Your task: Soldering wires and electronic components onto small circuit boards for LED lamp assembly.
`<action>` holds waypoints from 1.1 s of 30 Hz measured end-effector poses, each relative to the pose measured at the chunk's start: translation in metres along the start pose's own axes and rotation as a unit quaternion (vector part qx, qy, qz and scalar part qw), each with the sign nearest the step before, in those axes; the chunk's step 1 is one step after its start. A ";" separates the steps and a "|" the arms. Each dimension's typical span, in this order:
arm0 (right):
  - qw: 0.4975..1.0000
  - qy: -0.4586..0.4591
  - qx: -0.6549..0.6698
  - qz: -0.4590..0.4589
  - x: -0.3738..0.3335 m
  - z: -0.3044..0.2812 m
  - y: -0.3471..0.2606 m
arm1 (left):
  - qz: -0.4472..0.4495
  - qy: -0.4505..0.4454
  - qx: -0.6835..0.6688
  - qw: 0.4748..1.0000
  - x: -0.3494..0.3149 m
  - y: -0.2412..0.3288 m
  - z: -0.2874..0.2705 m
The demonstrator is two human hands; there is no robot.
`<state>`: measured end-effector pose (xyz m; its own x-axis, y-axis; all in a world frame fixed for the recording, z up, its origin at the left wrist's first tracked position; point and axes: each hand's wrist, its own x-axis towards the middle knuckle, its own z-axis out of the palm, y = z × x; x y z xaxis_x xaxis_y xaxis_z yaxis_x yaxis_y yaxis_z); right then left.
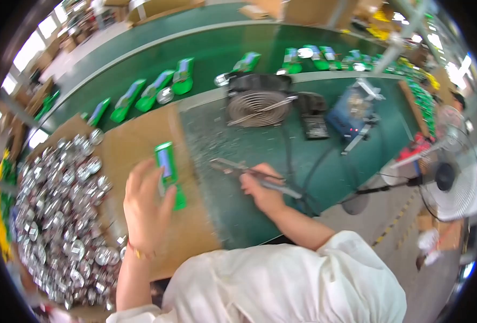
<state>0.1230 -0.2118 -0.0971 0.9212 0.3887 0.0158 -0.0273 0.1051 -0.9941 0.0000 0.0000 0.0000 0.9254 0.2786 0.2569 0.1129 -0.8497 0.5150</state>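
My left hand [146, 207] is blurred by motion, its fingers stretched out and its thumb apart. It hovers at the left side of a green plastic housing [165, 171] with a pale blue strip, lying on the brown cardboard sheet [141, 134]; I cannot tell if they touch. In my right hand [262, 191] is a pair of pliers [228, 166], the jaws pointing left over the green bench and the handles running back through the fingers. Blur hides the finer shape of this tool. A large heap of shiny, clear-and-silver round parts [61, 215] lies left of my left hand.
Several green housings [152, 91] stand along the green belt [206, 54] beyond the bench. A black fan [259, 101], a dark box [313, 116] and a blue device [351, 110] with cables occupy the bench's far side. A white fan [448, 177] stands at the right.
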 end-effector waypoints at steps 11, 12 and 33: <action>0.999 -0.025 -0.032 0.003 0.001 -0.006 0.004 | -0.035 0.045 0.088 0.995 -0.010 -0.030 0.085; 0.999 -0.024 -0.032 0.000 0.002 -0.006 0.004 | -0.048 0.042 0.093 0.994 -0.016 -0.031 0.081; 0.999 -0.012 -0.034 -0.006 0.006 -0.010 0.005 | -0.237 0.076 0.495 0.833 -0.098 -0.099 -0.038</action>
<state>0.1327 -0.2183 -0.1035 0.9116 0.4101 0.0289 0.0107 0.0467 -0.9989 -0.1153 0.0738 -0.0449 0.6447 0.6766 0.3559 0.7643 -0.5604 -0.3191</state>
